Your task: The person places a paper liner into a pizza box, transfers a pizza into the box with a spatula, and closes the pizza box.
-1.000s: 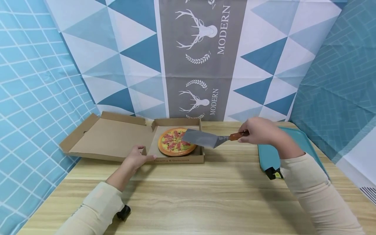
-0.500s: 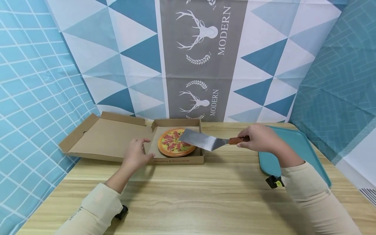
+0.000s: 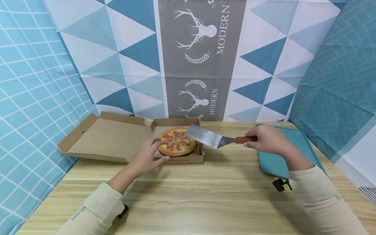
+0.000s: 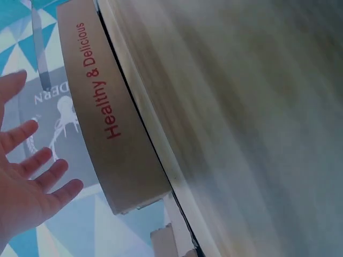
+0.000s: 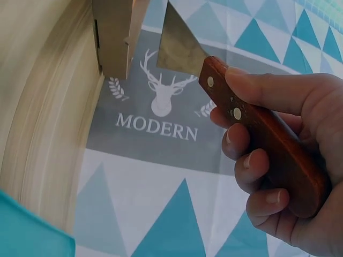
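Note:
A round pizza (image 3: 178,148) with red and green topping lies in the right half of an open cardboard pizza box (image 3: 191,159). My right hand (image 3: 268,139) grips the brown wooden handle of a metal spatula (image 3: 204,136), whose flat blade overlaps the pizza's right edge in the head view. In the right wrist view, fingers and thumb wrap round that handle (image 5: 268,139). My left hand (image 3: 147,156) is over the box's front left, fingers spread and holding nothing, fingertips close to the pizza's left edge. In the left wrist view those fingers (image 4: 32,160) are apart, beside the printed box wall (image 4: 107,118).
The box lid (image 3: 111,137) lies folded open to the left, near the tiled blue wall covering (image 3: 35,98). A teal tray (image 3: 273,164) rests on the wooden table (image 3: 194,195) at the right, partly under my right arm. A patterned backdrop (image 3: 199,65) stands behind.
My left hand has lifted off the box's front edge and moved right toward the pizza. The spatula and right hand have shifted slightly right, with the blade over less of the pizza.

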Tool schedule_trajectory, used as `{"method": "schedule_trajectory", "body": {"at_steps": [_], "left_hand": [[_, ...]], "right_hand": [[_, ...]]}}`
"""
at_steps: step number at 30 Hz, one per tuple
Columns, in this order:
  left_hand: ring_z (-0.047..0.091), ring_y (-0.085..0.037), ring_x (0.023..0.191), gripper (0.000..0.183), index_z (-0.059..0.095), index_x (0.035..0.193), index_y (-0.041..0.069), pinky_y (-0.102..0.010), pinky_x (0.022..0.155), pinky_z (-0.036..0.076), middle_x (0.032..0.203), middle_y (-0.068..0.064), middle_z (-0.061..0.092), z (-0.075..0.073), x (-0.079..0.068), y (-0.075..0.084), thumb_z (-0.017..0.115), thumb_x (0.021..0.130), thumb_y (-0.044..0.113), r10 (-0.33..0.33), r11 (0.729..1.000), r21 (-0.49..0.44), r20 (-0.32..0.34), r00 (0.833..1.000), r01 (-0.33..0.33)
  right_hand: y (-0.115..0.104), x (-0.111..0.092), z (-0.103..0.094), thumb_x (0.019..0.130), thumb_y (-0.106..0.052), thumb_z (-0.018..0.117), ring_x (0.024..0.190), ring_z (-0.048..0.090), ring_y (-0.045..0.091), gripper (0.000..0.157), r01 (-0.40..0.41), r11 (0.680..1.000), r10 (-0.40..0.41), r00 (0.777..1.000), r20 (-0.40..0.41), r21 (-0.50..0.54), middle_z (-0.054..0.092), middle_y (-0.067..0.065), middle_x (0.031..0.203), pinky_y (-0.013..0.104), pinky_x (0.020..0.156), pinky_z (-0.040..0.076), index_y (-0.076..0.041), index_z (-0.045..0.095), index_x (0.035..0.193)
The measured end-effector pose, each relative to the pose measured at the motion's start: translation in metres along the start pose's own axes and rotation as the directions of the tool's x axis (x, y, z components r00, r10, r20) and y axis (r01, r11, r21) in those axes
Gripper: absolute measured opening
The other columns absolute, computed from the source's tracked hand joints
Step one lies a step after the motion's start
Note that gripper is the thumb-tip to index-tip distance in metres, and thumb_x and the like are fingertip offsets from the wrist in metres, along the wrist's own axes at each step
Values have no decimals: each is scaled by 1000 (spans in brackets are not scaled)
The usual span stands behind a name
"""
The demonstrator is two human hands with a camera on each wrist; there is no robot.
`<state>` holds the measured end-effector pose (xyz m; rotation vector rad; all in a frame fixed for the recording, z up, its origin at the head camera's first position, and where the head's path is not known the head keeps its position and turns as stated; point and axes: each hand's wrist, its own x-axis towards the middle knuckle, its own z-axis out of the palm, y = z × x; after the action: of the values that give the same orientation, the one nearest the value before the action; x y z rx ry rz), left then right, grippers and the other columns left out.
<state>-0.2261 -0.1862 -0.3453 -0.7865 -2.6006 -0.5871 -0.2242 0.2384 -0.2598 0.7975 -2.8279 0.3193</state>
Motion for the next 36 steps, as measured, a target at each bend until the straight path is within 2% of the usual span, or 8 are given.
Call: {"method": "schedule_trajectory", "body": {"at_steps": [4, 10, 15, 22, 28, 33, 36], "left_hand": [[45, -41, 125, 66, 53, 136, 3, -59, 99, 41, 138, -22, 47, 0, 1, 7, 73, 87, 42, -8, 999, 39, 58, 998, 6], [43, -40, 128, 69, 54, 135, 4, -59, 101, 39, 140, -21, 46, 3, 3, 14, 74, 84, 46, 48, 995, 87, 83, 995, -56], [42, -41, 130, 70, 52, 139, 8, -60, 101, 39, 143, -19, 44, 5, 4, 19, 73, 84, 48, 52, 992, 106, 109, 993, -64], [43, -40, 129, 67, 53, 137, 12, -62, 98, 40, 143, -19, 45, 9, 4, 22, 72, 84, 49, 79, 986, 141, 102, 992, -93], [44, -39, 128, 67, 55, 135, 10, -61, 98, 40, 141, -19, 46, 10, 4, 25, 75, 83, 46, 127, 977, 158, 88, 988, -140], [43, -39, 129, 65, 56, 133, 9, -61, 99, 39, 142, -18, 45, 10, 3, 26, 75, 82, 44, 152, 977, 136, 89, 984, -163], [43, -39, 129, 65, 55, 133, 9, -61, 100, 39, 141, -19, 45, 10, 2, 26, 74, 83, 45, 152, 978, 133, 94, 984, -163]], "right_hand": [[6, -7, -4, 84, -19, 77, 56, 47, 10, 14, -21, 1000, 21, 1000, 8, 9, 64, -4, 76, 29, 50, 40, -9, 76, 94], [16, -20, -10, 84, -20, 77, 54, 47, 11, 11, -72, 997, 72, 997, 23, 17, 63, -6, 73, 30, 49, 39, -12, 76, 92], [27, -29, -14, 85, -20, 76, 53, 47, 11, 13, -99, 995, 98, 995, 37, 17, 65, -7, 75, 30, 48, 40, -12, 76, 94], [45, -39, -19, 86, -21, 75, 51, 45, 14, 10, -159, 987, 158, 986, 60, 22, 58, -8, 63, 31, 47, 37, -12, 75, 88], [64, -48, -20, 86, -23, 74, 55, 48, 15, 15, -235, 971, 231, 970, 78, 50, 63, -5, 71, 32, 49, 38, -9, 76, 92], [78, -52, -16, 87, -25, 74, 56, 47, 15, 16, -256, 966, 251, 964, 89, 44, 60, -4, 67, 32, 50, 37, -10, 75, 89], [85, -55, -15, 87, -27, 74, 58, 49, 15, 20, -268, 962, 263, 960, 94, 42, 63, -4, 71, 32, 50, 38, -8, 76, 92]]}}
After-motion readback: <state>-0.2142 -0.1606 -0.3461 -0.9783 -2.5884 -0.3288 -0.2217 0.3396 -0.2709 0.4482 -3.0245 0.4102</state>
